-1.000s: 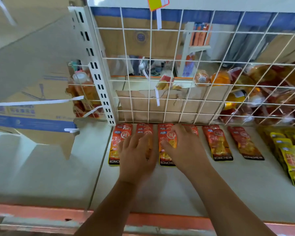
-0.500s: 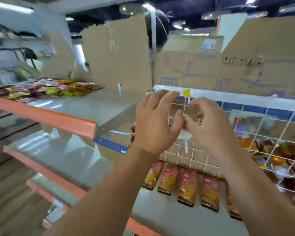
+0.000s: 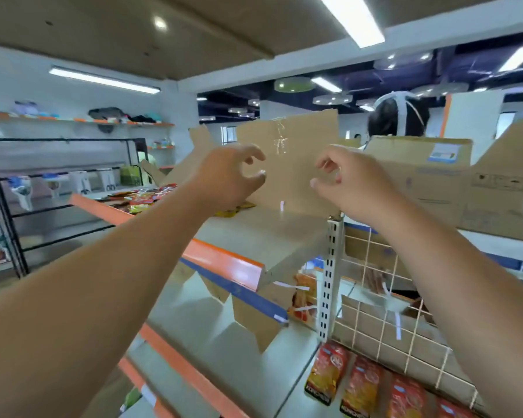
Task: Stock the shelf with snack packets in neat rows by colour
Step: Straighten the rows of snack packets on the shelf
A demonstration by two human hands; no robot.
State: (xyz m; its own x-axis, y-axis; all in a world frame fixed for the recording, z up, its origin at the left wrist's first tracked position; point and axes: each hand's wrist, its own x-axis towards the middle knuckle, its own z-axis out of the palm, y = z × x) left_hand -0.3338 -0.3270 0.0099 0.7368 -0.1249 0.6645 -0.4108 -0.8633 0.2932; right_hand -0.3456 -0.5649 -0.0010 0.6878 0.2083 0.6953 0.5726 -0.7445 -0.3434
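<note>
Grips curled on nothing, left hand (image 3: 230, 176), right hand (image 3: 354, 182), raised before cardboard (image 3: 287, 152), red packets (image 3: 360, 384) below

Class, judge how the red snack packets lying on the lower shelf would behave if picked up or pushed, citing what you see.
The red snack packets look thin and flat, so probably light and floppy. Their glossy film on the smooth shelf suggests they would slide readily rather than roll or tip.
</note>
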